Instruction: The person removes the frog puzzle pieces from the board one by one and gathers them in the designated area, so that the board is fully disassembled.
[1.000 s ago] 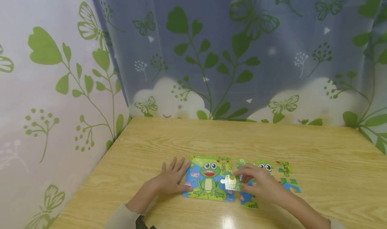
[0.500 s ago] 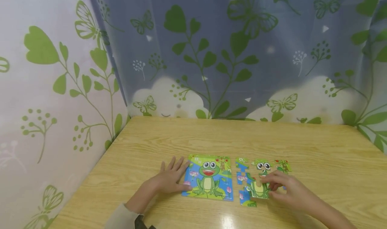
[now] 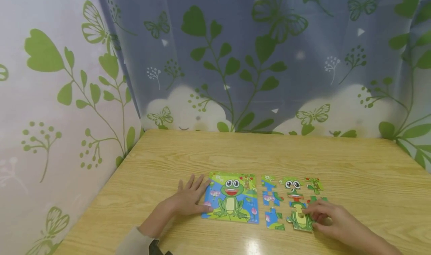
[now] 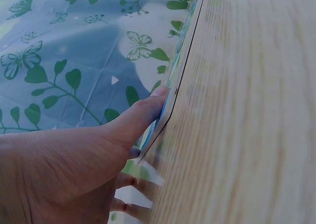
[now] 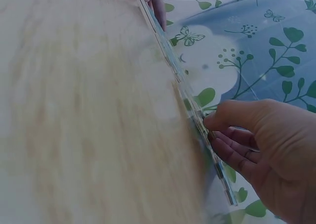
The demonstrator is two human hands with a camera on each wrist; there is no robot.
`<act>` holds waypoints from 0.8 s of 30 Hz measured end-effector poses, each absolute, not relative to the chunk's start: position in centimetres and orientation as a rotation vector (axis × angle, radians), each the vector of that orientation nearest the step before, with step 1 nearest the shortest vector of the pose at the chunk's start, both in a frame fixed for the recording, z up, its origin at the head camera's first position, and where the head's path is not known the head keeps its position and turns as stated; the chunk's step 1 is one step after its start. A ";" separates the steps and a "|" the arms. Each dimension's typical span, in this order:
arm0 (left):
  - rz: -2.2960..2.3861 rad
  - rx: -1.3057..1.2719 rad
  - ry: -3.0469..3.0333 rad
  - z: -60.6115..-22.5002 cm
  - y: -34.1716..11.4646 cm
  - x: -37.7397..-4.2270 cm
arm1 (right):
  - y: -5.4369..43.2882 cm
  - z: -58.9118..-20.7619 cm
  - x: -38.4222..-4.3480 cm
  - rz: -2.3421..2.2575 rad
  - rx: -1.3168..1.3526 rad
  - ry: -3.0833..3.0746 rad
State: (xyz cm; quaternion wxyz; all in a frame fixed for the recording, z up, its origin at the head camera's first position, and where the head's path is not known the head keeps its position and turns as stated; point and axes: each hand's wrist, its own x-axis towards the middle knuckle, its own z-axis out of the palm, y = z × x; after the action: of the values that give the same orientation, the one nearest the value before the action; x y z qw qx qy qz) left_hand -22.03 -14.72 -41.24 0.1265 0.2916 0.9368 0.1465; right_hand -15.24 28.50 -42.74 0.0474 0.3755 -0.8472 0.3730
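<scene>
In the head view my right hand [image 3: 338, 220] pinches a puzzle piece [image 3: 299, 222] with the frog's belly and legs, just below the piece showing the frog's mouth [image 3: 296, 198]. The right wrist view has my right hand [image 5: 266, 145] with thumb and fingers together at the piece's edge. My left hand [image 3: 188, 198] lies with spread fingers on the table, its thumb on the left edge of a square board [image 3: 230, 199] printed with a whole green frog. From the left wrist, the thumb of my left hand [image 4: 123, 130] touches the board's side [image 4: 173, 98].
Other frog puzzle pieces lie in spaced columns right of the board: left pieces [image 3: 274, 219], an eyes piece [image 3: 292, 184] and a tree piece [image 3: 314, 185]. A piece on the right is partly behind my right hand. Patterned curtains [image 3: 215, 60] stand behind the wooden table [image 3: 168, 154].
My right hand has carried the belly piece rightward from the board's right edge to below the mouth piece, uncovering the left column. My left hand stays at the board.
</scene>
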 end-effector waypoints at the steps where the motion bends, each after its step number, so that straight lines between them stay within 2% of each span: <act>1: 0.428 0.849 2.728 -41.2 -14.7 -22.0 | 28.5 -42.8 -15.2 1.148 1.154 -2.580; 24: 0.449 0.832 2.711 -40.9 -14.7 -21.9 | 28.7 -43.5 -15.6 1.168 1.277 -2.515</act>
State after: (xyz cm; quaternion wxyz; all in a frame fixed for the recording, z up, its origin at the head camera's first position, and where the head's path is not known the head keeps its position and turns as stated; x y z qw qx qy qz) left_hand -21.90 -14.69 -40.92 0.1347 0.2873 0.9356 0.1549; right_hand -15.63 28.69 -43.47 0.0445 0.4178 -0.8230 0.3822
